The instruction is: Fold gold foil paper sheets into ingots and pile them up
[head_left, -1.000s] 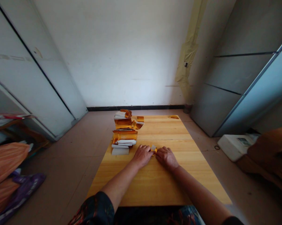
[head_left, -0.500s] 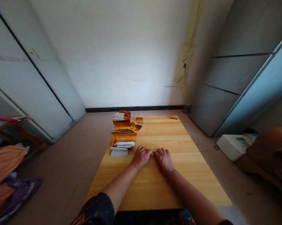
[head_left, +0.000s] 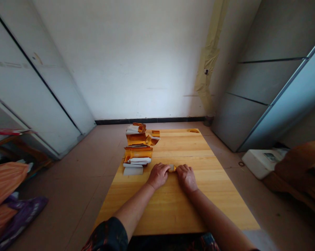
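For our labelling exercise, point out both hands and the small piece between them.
Left hand (head_left: 158, 175), head view: back of hand.
Right hand (head_left: 187, 177), head view: back of hand.
Small piece (head_left: 172, 168), head view: pale part.

No readable text anywhere, tbh. Purple bag (head_left: 25, 221) at lower left: pale marks along edge, could be lettering, way too blurry to make out. White box (head_left: 256, 165) at right: darker label-like patch (head_left: 271, 157), too small to read.
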A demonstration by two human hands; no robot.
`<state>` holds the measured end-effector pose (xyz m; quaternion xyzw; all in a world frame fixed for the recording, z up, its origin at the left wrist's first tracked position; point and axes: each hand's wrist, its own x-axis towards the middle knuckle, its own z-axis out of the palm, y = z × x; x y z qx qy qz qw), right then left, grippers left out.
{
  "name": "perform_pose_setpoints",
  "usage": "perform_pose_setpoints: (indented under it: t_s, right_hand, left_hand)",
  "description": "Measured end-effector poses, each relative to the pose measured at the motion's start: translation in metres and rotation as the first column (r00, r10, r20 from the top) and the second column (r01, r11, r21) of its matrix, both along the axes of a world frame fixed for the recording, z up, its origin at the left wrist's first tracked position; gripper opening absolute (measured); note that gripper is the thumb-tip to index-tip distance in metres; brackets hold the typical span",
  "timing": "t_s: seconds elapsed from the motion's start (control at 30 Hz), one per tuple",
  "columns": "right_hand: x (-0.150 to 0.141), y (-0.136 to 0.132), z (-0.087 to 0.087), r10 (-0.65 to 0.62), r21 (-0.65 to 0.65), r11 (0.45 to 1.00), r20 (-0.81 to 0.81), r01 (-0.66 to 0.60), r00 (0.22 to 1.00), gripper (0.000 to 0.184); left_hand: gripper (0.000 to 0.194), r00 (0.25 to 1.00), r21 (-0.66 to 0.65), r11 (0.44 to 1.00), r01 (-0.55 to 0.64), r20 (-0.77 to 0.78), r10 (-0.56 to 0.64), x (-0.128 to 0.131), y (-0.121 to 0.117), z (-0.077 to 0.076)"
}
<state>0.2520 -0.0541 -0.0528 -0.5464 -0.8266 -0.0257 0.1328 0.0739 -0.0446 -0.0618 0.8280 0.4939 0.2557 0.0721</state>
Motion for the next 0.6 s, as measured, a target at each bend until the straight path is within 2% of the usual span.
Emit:
perform_pose_setpoints:
  t_s: [0.13, 0.27, 0.47, 0.6]
  right_hand:
    - [-0.004, -0.001, 0.006, -0.086, -0.071, 0.994, -0.012, 0.085, 0.996, 0.018]
    - [-0.005, 0.007, 0.012, -0.093, -0.178, 0.98, -0.02, 0.088, 0.995, 0.019]
    - [-0.007, 0.014, 0.022, -0.169, -0.316, 0.935, 0.007, 0.163, 0.986, 0.026]
    - [-0.014, 0.011, 0.028, -0.249, -0.314, 0.912, 0.088, 0.264, 0.964, 0.029]
  left_hand:
    - [0.024, 0.996, -0.056, 0.998, -0.039, 0.083, 0.043, 0.002, 0.0, 0.004]
    - [0.023, 0.985, -0.151, 0.985, -0.087, 0.138, 0.108, 0.003, 0.004, 0.005]
    - [0.022, 0.973, -0.244, 0.951, -0.191, 0.084, 0.217, 0.008, 0.014, 0.007]
    - [0.022, 0.968, -0.249, 0.942, -0.226, 0.052, 0.247, 0.012, 0.017, 0.009]
